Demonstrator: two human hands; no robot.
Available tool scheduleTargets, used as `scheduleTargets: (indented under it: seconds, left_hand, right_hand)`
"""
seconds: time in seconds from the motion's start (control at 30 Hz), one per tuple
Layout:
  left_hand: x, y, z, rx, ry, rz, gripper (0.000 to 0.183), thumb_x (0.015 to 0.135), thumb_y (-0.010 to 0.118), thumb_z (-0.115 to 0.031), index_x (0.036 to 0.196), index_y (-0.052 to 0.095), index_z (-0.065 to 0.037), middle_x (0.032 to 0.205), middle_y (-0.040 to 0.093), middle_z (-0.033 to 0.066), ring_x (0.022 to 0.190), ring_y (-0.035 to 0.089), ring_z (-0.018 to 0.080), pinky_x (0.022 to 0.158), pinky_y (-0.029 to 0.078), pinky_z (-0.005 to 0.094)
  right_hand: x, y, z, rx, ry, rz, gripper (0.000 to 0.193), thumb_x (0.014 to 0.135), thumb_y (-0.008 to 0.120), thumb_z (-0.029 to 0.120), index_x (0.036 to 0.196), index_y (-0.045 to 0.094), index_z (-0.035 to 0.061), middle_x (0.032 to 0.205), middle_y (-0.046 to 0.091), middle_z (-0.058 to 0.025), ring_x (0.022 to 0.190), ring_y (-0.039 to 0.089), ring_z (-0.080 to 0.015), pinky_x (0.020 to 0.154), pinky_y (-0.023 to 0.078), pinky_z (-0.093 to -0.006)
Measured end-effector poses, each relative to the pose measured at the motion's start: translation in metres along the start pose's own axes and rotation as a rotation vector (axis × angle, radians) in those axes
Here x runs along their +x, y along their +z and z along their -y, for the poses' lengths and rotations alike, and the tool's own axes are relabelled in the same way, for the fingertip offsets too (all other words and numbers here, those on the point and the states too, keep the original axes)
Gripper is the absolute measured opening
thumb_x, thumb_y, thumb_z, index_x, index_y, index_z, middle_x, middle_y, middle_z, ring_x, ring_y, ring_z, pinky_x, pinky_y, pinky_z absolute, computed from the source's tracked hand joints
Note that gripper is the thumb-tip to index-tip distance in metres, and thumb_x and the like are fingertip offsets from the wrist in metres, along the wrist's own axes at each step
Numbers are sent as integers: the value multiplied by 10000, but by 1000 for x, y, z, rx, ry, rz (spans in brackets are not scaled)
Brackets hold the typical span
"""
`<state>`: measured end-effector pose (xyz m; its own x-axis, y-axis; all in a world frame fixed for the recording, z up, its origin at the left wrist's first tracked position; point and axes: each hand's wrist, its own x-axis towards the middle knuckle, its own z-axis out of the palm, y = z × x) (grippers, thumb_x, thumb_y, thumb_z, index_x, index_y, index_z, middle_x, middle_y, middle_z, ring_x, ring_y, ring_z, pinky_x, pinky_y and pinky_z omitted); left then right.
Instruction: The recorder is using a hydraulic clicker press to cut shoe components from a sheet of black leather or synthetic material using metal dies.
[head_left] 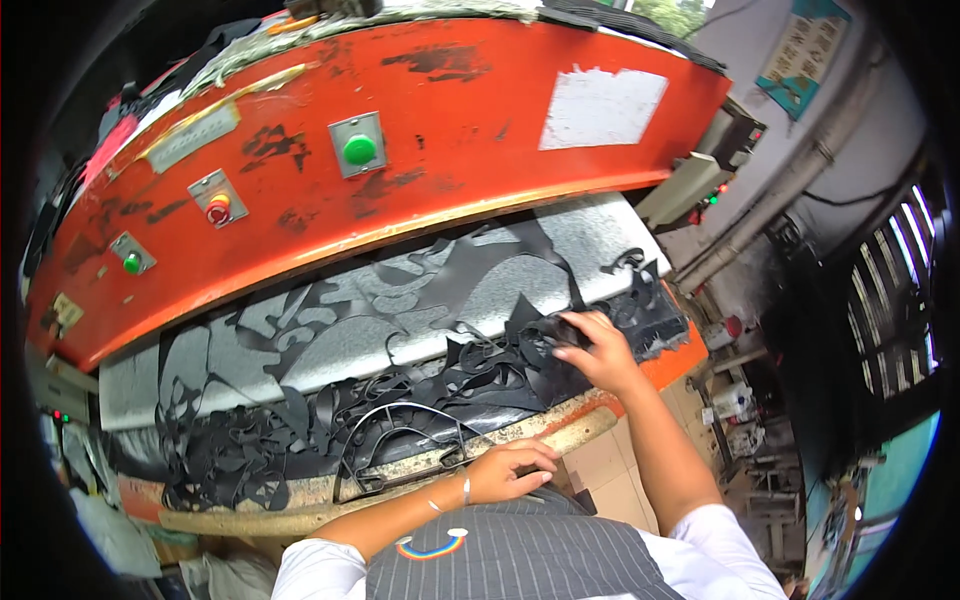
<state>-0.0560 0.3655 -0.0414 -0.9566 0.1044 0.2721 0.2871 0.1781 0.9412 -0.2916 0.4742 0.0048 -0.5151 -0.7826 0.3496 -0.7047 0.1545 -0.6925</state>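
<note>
In the head view, the pale grey cutting pad [594,240] gives the bearings. Black sheet offcuts [470,378] are heaped along the pad's near edge, some lapping onto it, and a black cut-out sheet [462,272] with large holes lies across its top. The right hand [597,352] is at the pad's near edge, toward its right end, thumb and fingers set apart with a dark bunch of offcuts between them; blur hides whether they are gripping. The left hand [508,472] is nearer the person than the pad, by the padded tan rail [588,430], fingers loosely extended and nothing visible in it; whether it bears on the rail is unclear. Also on the pad's near side, left of that hand, stands a curved metal cutting die [392,405]. The orange press beam [460,120] spans the pad's far side. The offcuts look light, thin and limp, likely to bend and tangle rather than break, with a dull surface that should not be very slippery. Narrow strips could stretch or tear if pulled singly, so a whole-hand bunch grip on the thickest part of the heap seems best; the cut-out sheet would be better taken by its broad solid area than by the thin bridges.
</note>
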Motion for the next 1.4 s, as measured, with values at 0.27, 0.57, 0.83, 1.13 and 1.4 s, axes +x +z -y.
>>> scheduleTargets:
  seconds: [0.27,0.57,0.83,1.13,1.4]
  left_hand:
    - [-74,-14,-36,539,-116,-580,144,769,724,-35,913,711,-30,905,707,105,851,679,249,771,530,328]
    - [-82,0,-36,737,-341,-811,59,749,716,-78,793,681,-59,783,681,76,712,642,257,690,509,352]
    - [-78,-11,-34,726,-369,-767,58,747,723,-91,769,677,-64,766,675,79,709,636,253,670,500,352]
    - [-84,-29,-34,410,-403,-734,86,783,750,-137,798,700,-69,806,702,55,738,662,186,688,522,306]
    - [-171,-179,-54,441,-322,-1397,127,919,606,-156,947,625,-34,871,628,35,742,534,105,693,455,266]
  right_hand:
    - [137,86,-30,-38,-279,354,529,732,775,202,1215,619,55,1098,640,-150,1067,549,-329,946,449,-399]
    - [149,104,-59,123,-354,414,569,690,822,244,1210,638,106,1070,634,-122,1050,543,-304,934,447,-386]
    - [154,99,-58,139,-314,419,521,695,822,204,1186,656,147,1010,638,-92,1027,539,-295,936,422,-390]
    - [150,100,-54,49,-370,430,537,734,792,213,1238,616,157,1095,638,-91,1079,526,-296,973,391,-415]
    - [91,69,-17,-363,160,102,888,703,795,493,1341,480,-38,1322,519,-266,1274,433,-415,1077,325,-485]
